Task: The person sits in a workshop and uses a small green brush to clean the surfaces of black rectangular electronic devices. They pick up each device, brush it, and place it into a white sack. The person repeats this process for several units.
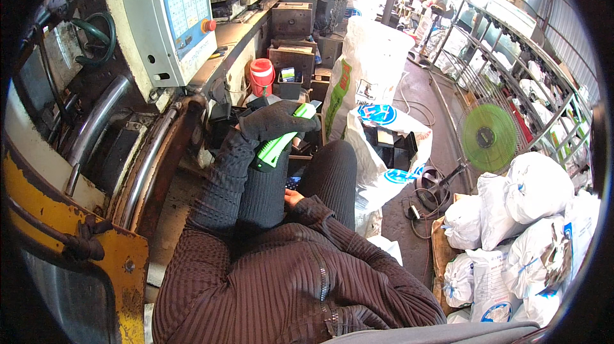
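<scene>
My left hand (272, 121), in a dark glove, is closed around a long bright green plastic piece (276, 149) above my left thigh. One end of the piece sticks out past the fingers at the top. The other end, wider and ridged, points down toward my knee. Low between my thighs is my right hand (294, 197), its visible fingers curled together. Close by its fingertips shows a small dark thing with a blue patterned surface (293, 182), mostly hidden by my legs. Whatever the right hand grips is hidden.
A machine control panel (187, 15) with a red button stands at the left. Ahead are a red bucket (261, 77) and dark metal blocks (292, 19). Large white sacks (371, 56) stand right of my knees. Farther right are a green fan (488, 134) and piled white bags (511, 216).
</scene>
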Demonstrator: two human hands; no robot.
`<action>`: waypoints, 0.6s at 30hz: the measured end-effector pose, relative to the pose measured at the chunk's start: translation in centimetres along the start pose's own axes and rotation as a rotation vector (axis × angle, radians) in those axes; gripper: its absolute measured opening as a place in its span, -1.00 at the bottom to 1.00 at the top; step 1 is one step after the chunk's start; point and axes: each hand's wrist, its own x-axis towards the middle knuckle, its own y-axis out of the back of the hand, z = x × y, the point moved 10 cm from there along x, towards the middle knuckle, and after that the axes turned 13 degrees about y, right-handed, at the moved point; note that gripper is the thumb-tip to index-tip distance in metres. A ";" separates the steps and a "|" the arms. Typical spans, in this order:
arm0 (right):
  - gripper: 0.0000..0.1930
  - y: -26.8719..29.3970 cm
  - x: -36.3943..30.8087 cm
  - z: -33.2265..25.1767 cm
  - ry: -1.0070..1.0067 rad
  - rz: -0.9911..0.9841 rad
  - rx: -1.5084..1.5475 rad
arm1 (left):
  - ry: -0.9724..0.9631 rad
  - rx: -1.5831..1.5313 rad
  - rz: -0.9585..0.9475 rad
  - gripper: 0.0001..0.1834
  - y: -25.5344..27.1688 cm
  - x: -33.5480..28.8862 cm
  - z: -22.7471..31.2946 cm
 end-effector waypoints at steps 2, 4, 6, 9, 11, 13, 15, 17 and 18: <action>-0.59 0.0 -0.1 -0.4 0.010 -0.006 -0.025 | -0.051 0.007 -0.007 -0.61 0.0 0.2 0.1; -0.58 -0.2 -0.4 -0.6 -0.004 -0.016 -0.015 | 0.024 -0.014 -0.004 -0.61 -0.1 0.2 -0.3; -0.58 -0.2 -0.3 -0.5 0.002 -0.019 -0.021 | 0.071 -0.018 0.001 -0.61 -0.1 0.0 -0.5; -0.57 0.0 0.2 0.1 0.027 -0.025 -0.051 | 0.081 -0.016 -0.001 -0.62 0.0 -0.2 -0.4; -0.57 0.1 0.4 0.4 0.024 -0.044 -0.066 | 0.064 -0.036 -0.018 -0.62 -0.2 -0.3 0.0; -0.57 0.3 0.4 0.1 0.030 -0.036 -0.084 | 0.074 -0.013 -0.010 -0.64 -0.2 -0.3 0.2; -0.57 0.5 0.2 -0.2 0.020 -0.025 -0.085 | 0.073 0.001 -0.006 -0.65 -0.3 -0.1 0.3; -0.57 0.6 -0.2 -0.5 -0.006 -0.008 -0.070 | 0.063 0.007 -0.006 -0.66 -0.4 0.1 0.4; -0.57 0.0 -0.3 -0.4 -0.005 -0.025 -0.098 | 0.055 -0.011 -0.013 -0.66 -0.4 -0.3 0.2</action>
